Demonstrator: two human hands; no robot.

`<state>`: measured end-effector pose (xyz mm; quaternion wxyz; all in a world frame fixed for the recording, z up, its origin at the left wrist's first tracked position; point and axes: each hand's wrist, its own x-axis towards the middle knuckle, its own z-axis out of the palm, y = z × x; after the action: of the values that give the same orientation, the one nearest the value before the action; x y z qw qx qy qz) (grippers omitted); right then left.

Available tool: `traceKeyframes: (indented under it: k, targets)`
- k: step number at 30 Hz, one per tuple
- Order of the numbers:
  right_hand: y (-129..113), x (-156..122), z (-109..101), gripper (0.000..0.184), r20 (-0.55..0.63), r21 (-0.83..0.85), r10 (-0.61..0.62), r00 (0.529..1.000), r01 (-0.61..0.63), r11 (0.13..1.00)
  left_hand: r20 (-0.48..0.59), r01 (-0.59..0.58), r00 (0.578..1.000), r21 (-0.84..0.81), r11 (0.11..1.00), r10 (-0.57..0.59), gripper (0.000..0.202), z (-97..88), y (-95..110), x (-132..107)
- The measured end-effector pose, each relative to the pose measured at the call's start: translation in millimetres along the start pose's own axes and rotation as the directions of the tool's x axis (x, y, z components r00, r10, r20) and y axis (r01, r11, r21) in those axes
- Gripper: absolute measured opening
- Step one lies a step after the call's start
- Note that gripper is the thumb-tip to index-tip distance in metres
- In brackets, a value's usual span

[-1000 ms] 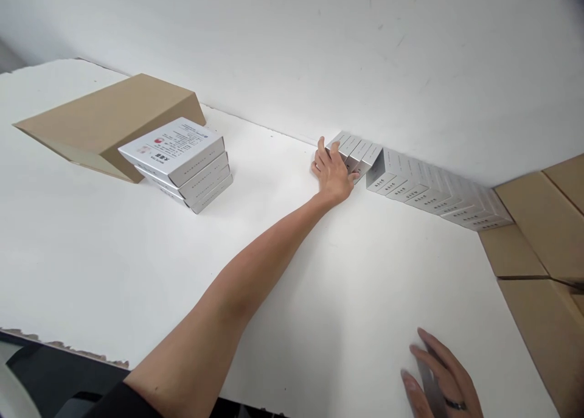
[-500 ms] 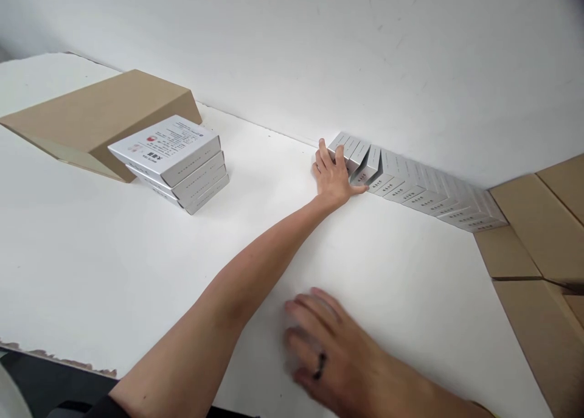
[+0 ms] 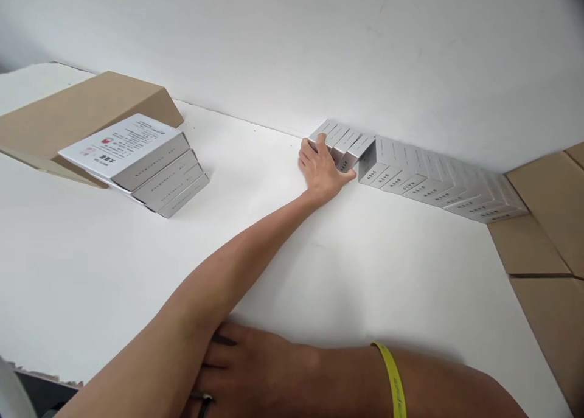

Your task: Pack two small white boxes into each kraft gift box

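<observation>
My left hand (image 3: 322,171) reaches to the left end of a row of slim white boxes by the wall. Its fingers and thumb are spread around a small group of white boxes (image 3: 343,139), gripping them. These boxes lean, and a dark narrow gap separates them from the upright row of white boxes (image 3: 424,171). My right hand (image 3: 250,372), with a dark ring on one finger, lies low in the view, its fingertips hidden behind my left forearm. The visible finger parts are apart, and I see nothing held there.
A stack of several white boxes (image 3: 155,162) stands on the left of the white table (image 3: 387,272), against a brown cardboard piece (image 3: 104,95). Brown cartons (image 3: 533,241) border the table on the right. A white wall (image 3: 274,47) runs along the back.
My left hand has shifted the end boxes slightly left, away from the row, and a gap shows there. My right hand has moved left beneath my left forearm. The view has shifted somewhat.
</observation>
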<state>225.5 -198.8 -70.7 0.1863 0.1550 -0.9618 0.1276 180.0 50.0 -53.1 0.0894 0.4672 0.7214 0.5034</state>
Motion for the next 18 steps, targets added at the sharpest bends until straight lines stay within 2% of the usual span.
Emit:
traceKeyframes:
  k: [4, 8, 12, 16, 18]
  targets:
    - [-1, 4, 1, 0.053, 0.051, 0.049, 0.031, 0.998, -0.033, 0.998, -0.014, -0.015, 1.0, 0.001, 1.0, 0.015, 0.102, -2.0, 0, -2]
    - [1, 4, -4, 0.043, 0.079, 0.043, 0.053, 0.995, -0.057, 0.997, -0.018, -0.052, 0.998, 0.022, 0.998, 0.052, 0.101, -14.2, -5, -11]
    - [2, 4, -15, 0.041, 0.079, 0.049, 0.046, 0.996, -0.05, 0.998, 0.019, -0.102, 0.995, 0.024, 0.994, 0.102, 0.102, -41.2, -21, -28]
    - [1, 4, -20, 0.037, 0.08, 0.048, 0.069, 0.994, -0.073, 0.996, 0.056, -0.219, 0.975, 0.07, 0.973, 0.215, 0.101, -72.0, -41, -46]
    - [0, 4, -19, 0.037, 0.074, 0.049, 0.061, 0.995, -0.065, 0.997, 0.074, -0.274, 0.961, 0.125, 0.953, 0.267, 0.108, -82.4, -48, -52]
